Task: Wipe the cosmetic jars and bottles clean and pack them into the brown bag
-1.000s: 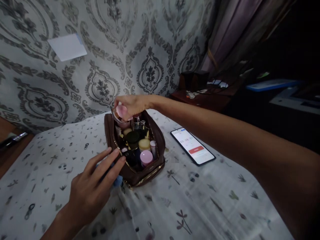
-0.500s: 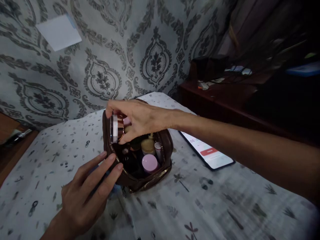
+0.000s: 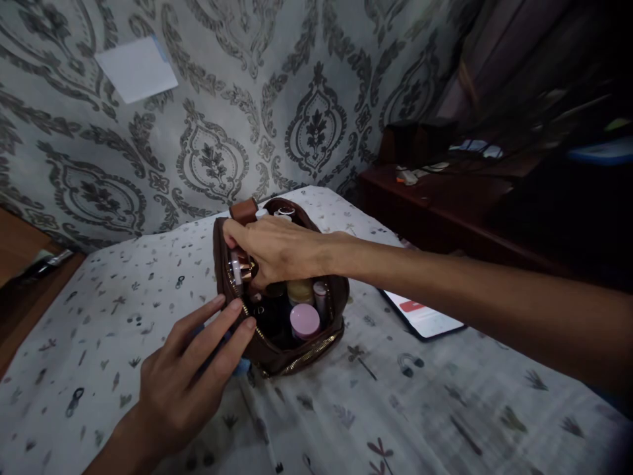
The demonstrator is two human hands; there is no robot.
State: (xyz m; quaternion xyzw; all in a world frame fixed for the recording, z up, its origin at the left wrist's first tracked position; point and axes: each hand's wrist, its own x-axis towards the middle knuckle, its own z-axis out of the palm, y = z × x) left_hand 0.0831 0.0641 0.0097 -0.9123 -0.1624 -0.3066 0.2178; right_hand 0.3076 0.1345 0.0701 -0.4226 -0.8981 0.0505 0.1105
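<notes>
A brown makeup bag (image 3: 341,316) sits unzipped on the bed, full of cosmetics. My right hand (image 3: 281,247) reaches down into its left side, with thumb and fingers closed around a cosmetic jar (image 3: 242,267) that has clear and rose-gold parts. My knuckles hide part of that jar. My left hand (image 3: 188,376) is stretched out, fingers apart, its fingertips resting on the zippered near-left rim; its thumb is hidden. Inside the bag, a pink-lidded jar (image 3: 304,320) stands near the front, beside a small capped tube (image 3: 320,298) and a yellowish container (image 3: 300,291).
Right of the bag, a phone (image 3: 430,321) with a lit screen lies partly under my right forearm. The patterned sheet (image 3: 395,409) covers the bed. A dark red table (image 3: 420,198) holds cables and small items at the right. White paper (image 3: 137,69) is on the wall.
My right hand has lowered the jar deeper into the bag's left side. My left hand stays at the rim. The whole view has shifted slightly.
</notes>
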